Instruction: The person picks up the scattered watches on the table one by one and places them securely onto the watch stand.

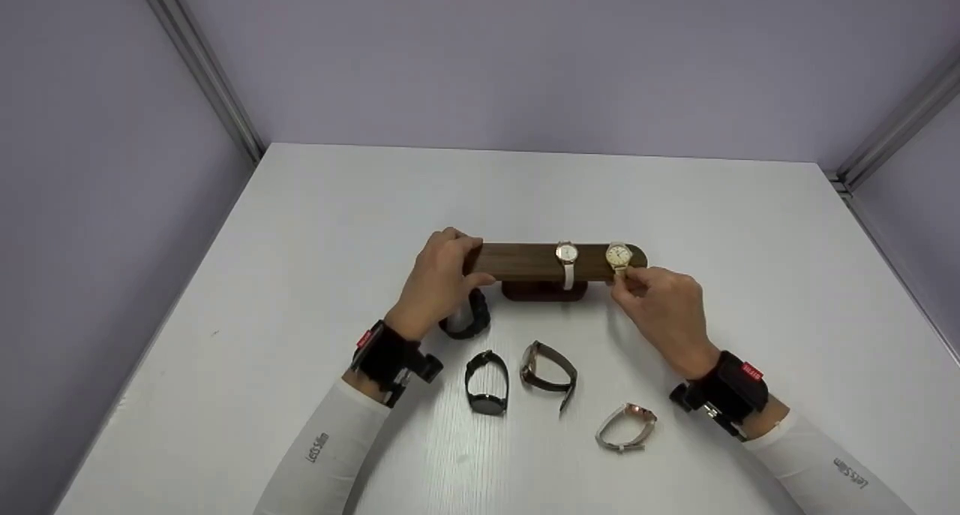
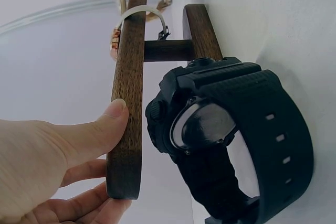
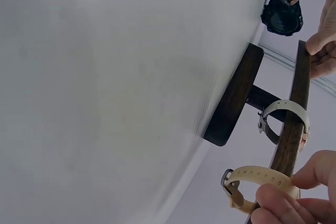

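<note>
While the left hand grips the wooden stand's bar at its left end (thumb in front, fingers curled over), right hand pinching the gold watch strap at the bar's right end, white-strapped watch beside it, black watch on the table under the left hand.

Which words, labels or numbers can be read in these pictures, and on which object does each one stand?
"Let's Slim": on the left white sleeve.
"Let's Slim": on the right white sleeve, seen turned.
Red tag on the left wrist mount: too small to read.
Red tag on the right wrist mount: too small to read.
Dials of the white-strap watch and gold watch: markings too small to read.
</note>
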